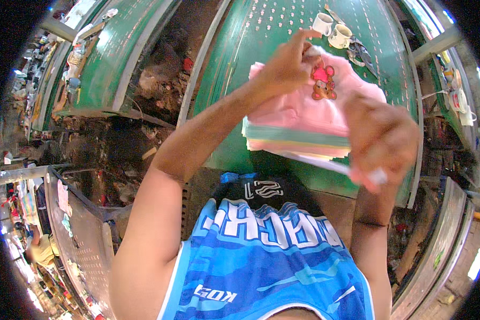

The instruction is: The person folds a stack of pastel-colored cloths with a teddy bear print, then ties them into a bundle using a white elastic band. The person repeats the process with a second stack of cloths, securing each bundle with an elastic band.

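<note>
A stack of folded cloth pieces (298,140) in pink, green and pale yellow lies on a green perforated table (282,32). The top piece is pink (304,106) with a small bear and heart motif (324,82). My left hand (285,66) pinches the far edge of this pink piece near the motif. My right hand (381,138) is blurred at the stack's near right corner, fingers closed on a white edge of cloth (376,176).
Two white cups (330,29) and dark scissors (360,53) sit at the table's far end. Another green table (117,53) stands to the left beyond a dirt-floor gap. A metal mesh rack (80,234) is at lower left, with a person (40,250) beyond it.
</note>
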`<state>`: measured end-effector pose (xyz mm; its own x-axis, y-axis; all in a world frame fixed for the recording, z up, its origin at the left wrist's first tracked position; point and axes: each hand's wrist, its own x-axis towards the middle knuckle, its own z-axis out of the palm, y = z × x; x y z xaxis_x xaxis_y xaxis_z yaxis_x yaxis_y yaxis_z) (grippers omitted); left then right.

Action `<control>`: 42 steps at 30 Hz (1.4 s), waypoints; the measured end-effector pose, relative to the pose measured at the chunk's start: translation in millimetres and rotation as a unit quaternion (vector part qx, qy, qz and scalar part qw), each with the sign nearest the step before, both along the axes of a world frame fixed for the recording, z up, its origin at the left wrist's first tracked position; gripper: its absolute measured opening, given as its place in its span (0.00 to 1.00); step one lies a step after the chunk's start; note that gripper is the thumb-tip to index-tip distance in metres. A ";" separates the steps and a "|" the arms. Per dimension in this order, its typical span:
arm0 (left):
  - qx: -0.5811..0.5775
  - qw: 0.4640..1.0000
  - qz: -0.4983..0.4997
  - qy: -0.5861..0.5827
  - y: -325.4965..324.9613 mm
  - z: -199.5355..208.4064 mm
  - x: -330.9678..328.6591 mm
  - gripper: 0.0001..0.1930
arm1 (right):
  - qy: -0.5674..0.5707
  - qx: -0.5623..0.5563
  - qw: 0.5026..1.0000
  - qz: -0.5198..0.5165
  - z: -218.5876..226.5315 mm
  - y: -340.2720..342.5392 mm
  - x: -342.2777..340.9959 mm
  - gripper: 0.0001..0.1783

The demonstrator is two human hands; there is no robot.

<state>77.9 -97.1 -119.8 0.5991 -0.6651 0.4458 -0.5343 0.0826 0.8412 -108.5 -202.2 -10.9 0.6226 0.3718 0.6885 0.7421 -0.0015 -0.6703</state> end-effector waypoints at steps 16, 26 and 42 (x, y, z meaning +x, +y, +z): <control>-0.112 0.992 0.048 -0.009 16.2 -5.1 -15.5 0.22 | 0.027 0.039 0.988 -0.147 50.1 -24.9 30.0 0.09; -0.209 0.976 -0.021 0.058 33.9 62.3 -6.7 0.24 | 0.169 0.331 0.927 0.052 -24.4 -92.4 136.0 0.13; -0.034 0.990 -0.134 -0.010 5.5 156.4 -0.8 0.12 | 0.245 0.262 0.933 0.032 -64.0 -53.4 127.0 0.15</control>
